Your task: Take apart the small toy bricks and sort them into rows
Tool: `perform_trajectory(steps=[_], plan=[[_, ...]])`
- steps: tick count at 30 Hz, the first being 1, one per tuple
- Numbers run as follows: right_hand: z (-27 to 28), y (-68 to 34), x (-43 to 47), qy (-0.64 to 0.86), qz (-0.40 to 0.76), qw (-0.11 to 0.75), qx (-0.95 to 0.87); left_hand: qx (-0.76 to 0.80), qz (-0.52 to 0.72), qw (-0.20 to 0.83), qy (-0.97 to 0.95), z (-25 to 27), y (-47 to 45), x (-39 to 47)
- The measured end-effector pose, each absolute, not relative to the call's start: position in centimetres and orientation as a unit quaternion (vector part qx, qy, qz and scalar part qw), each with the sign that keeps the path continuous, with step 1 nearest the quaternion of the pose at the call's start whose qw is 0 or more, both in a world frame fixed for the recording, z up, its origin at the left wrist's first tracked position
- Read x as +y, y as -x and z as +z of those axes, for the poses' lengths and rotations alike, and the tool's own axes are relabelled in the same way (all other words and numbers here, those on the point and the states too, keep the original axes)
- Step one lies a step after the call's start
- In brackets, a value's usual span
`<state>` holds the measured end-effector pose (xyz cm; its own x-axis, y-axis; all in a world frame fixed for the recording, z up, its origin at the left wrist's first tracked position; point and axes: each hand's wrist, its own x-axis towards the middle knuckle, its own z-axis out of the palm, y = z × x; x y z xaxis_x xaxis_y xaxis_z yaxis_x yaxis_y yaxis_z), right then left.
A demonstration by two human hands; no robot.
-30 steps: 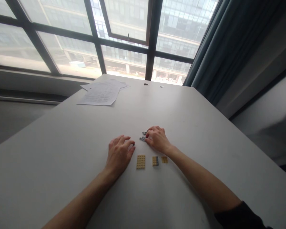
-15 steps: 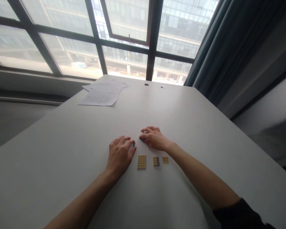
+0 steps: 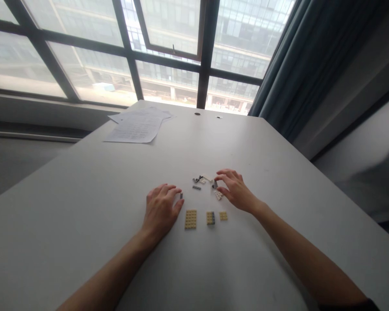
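Note:
On the left, my left hand (image 3: 162, 207) rests on the table with a small grey toy brick (image 3: 181, 195) pinched between thumb and forefinger. Farther right, my right hand (image 3: 235, 190) grips a grey building piece (image 3: 215, 184) between thumb and fingertips. Just under its fingers lie white studded pieces (image 3: 218, 195). Between the hands are a thin grey strip (image 3: 196, 188) and a loose cluster of small dark and white pieces (image 3: 201, 179). Nearer me stand a tan studded plate (image 3: 190, 219), a tan-and-grey block (image 3: 210, 218) and a small tan plate (image 3: 223, 215) in a row.
Printed papers (image 3: 136, 127) lie at the far left of the white table (image 3: 84, 207). Two cable holes, one of them at the back edge (image 3: 197, 114), sit near the window. A dark curtain (image 3: 285, 65) hangs at the right.
My right hand has moved right, uncovering the cluster of small pieces, and now has a grey piece at its fingertips. My left hand stays almost still with its brick.

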<state>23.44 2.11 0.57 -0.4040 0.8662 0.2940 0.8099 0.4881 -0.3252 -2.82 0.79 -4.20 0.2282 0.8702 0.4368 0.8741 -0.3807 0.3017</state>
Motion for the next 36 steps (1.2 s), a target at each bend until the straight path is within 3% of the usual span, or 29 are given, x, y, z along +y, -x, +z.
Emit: perform_trajectory(steps=[15,29,36], plan=[[-2.1,-29.2,-5.6,0.529,0.088,0.155,-0.829,-0.538,-0.229,-0.033,0.811,-2.7,-0.8,4.5],[-2.9,-28.8,-5.8,0.525,0.098,0.184,-0.825,-0.546,-0.261,-0.041,0.795,-3.1,0.4,4.9],[-3.2,-28.8,-5.8,0.529,0.087,0.201,-0.82,-0.57,-0.246,-0.099,0.778,-1.7,2.6,5.9]])
